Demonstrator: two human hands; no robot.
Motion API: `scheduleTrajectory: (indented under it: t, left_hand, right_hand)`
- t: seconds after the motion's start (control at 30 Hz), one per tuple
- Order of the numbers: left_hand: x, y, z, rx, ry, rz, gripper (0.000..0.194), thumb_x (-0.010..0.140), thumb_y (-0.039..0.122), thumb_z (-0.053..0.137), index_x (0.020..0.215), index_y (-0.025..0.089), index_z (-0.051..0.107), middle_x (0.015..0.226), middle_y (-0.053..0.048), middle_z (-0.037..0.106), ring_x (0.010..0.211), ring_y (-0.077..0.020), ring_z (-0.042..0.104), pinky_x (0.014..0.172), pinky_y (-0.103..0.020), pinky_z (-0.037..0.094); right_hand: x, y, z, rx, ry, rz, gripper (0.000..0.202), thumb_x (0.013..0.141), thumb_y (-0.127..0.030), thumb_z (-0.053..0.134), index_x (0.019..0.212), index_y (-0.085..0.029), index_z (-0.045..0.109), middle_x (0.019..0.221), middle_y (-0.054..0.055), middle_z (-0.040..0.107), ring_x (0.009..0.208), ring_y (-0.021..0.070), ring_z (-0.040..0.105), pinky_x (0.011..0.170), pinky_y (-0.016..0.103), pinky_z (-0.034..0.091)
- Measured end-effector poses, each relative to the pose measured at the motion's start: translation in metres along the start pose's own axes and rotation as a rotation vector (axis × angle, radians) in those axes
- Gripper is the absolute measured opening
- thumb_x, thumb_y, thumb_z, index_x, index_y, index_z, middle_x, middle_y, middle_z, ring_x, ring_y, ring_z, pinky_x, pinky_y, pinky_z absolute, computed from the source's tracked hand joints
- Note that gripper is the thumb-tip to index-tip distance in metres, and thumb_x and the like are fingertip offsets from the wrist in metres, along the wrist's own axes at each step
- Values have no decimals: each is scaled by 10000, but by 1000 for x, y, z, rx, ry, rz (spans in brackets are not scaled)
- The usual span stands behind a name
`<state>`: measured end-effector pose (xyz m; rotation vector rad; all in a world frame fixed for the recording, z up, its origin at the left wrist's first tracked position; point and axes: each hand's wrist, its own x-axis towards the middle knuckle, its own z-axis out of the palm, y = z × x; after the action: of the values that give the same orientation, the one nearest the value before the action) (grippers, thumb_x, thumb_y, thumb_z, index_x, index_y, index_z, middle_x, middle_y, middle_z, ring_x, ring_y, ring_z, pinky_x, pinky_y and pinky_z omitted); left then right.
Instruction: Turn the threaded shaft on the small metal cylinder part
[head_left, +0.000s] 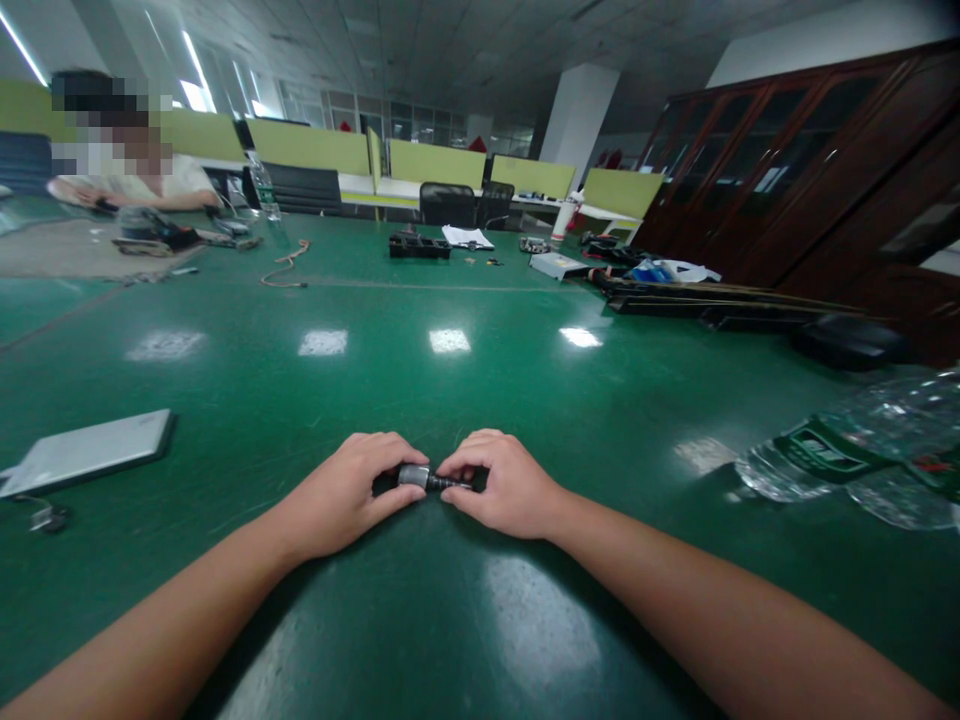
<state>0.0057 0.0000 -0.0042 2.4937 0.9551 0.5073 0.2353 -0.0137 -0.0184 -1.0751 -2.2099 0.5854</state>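
A small grey metal cylinder with a thin dark ridged shaft [415, 477] lies crosswise between my hands, low over the green table [420, 390]. My left hand [360, 485] is closed on its thicker grey end, with thumb and fingers on either side. At the thin shaft, my right hand [502, 485] pinches with thumb and fingertips. The fingers hide part of the shaft's right end, and the exact kind of part is too small to make out.
At left lies a flat grey slab-like device [97, 450]. Clear plastic bottles [795, 455] lie at right. Farther back are a black tray [418, 245], papers [468, 238], a cord [285, 265] and long dark strips [712, 303]. Another person [165, 180] sits at the far left.
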Motion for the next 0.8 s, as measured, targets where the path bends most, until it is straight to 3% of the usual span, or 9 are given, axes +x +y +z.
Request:
scheduleTrajectory:
  t: [0.8]
  left_hand:
    - [1, 1, 0, -2, 4, -1, 237, 923, 378, 595, 1096, 229, 657, 1024, -51, 687, 951, -215, 620, 872, -338, 452]
  right_hand:
    - [0, -3, -1, -7, -2, 18, 124, 721, -157, 742, 839, -196, 740, 712, -7, 683, 702, 138, 610, 786, 307, 430]
